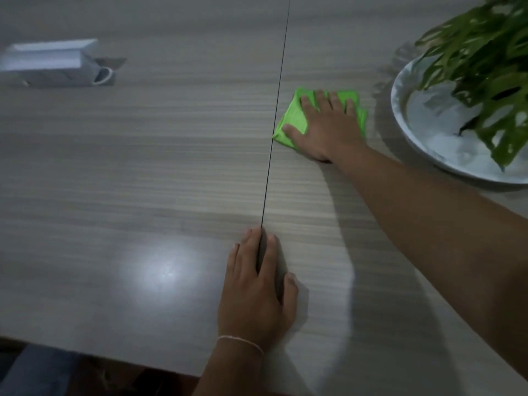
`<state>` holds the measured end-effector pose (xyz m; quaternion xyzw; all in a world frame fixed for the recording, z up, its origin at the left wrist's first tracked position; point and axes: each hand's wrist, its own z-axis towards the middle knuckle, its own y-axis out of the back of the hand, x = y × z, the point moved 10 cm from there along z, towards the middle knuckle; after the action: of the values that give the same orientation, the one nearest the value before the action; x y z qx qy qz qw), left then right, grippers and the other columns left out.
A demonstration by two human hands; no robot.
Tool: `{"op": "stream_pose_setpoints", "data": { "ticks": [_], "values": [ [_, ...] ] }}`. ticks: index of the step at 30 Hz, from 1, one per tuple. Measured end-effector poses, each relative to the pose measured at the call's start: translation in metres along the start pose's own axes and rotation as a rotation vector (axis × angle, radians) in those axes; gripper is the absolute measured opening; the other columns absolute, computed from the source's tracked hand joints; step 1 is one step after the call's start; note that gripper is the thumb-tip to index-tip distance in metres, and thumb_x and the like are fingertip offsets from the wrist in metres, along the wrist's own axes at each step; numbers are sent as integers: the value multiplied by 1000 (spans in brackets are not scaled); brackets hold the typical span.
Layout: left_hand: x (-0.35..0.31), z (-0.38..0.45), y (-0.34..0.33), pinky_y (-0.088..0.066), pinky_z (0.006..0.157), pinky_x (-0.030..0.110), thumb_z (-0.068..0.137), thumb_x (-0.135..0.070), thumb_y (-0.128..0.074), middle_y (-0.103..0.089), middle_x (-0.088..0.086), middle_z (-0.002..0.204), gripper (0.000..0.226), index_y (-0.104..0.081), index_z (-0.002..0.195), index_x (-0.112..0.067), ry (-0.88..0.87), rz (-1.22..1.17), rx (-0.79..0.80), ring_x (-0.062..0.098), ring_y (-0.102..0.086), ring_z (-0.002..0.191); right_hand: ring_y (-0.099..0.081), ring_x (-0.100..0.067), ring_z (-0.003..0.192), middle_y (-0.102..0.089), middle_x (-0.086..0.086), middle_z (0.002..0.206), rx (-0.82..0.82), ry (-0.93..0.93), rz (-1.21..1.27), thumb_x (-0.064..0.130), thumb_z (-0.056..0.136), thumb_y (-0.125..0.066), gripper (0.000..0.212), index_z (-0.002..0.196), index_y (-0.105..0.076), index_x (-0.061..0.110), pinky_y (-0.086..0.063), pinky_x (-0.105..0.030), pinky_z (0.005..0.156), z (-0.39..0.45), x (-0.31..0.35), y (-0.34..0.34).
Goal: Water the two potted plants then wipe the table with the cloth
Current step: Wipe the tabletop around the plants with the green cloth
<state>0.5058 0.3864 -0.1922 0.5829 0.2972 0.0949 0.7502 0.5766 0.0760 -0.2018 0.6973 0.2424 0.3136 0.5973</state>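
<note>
A folded bright green cloth [294, 121] lies on the wood-grain table [143, 167], right of the dark seam running down the tabletop. My right hand [323, 127] presses flat on the cloth with fingers spread and straight. My left hand [257, 290] rests flat on the table near the front edge, fingers straight, straddling the seam. A potted plant [483, 52] with green split leaves stands in a wide white bowl-shaped pot [405, 121] at the right edge. Only one plant is in view.
A white box-like object [48, 60] with a small loop at its side sits at the far left of the table. The table's front edge [114, 358] runs along the bottom left. A bright light reflection shows on the tabletop left of my left hand.
</note>
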Motion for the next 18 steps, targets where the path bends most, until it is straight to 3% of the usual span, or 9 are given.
{"op": "stream_pose_setpoints", "data": {
  "ticks": [5, 10, 15, 18],
  "values": [
    [-1, 0, 2, -20, 122, 46, 91, -38, -46, -37, 15, 155, 61, -49, 143, -8, 20, -22, 9, 27, -26, 149, -5, -35, 157, -11, -9, 171, -10, 18, 13, 77, 90, -20, 88, 161, -14, 26, -3, -60, 124, -50, 2, -8],
    [-9, -2, 3, -20, 121, 48, 89, -31, -44, -36, 20, 155, 61, -47, 144, -5, 13, -18, 35, 33, -27, 147, -11, -32, 157, -16, -8, 170, -22, 93, 43, 76, 88, -20, 88, 161, -20, 27, -7, -59, 124, -163, 9, -13],
    [-16, -3, 6, -33, 113, 57, 85, -25, -43, -40, 28, 148, 61, -48, 140, 4, -41, 3, 17, 39, -35, 138, -16, -30, 156, -22, -5, 169, -47, 110, 68, 74, 91, -30, 83, 159, -29, 28, -11, -58, 124, -271, -14, -20],
    [-14, 0, -1, -32, 113, 58, 85, -28, -38, -40, 29, 147, 66, -47, 140, 6, -14, 57, 41, 43, -37, 136, -16, -29, 157, -23, -3, 168, -41, 109, 62, 75, 91, -31, 81, 159, -30, 31, -11, -56, 125, -307, -46, -20]
  ]
}}
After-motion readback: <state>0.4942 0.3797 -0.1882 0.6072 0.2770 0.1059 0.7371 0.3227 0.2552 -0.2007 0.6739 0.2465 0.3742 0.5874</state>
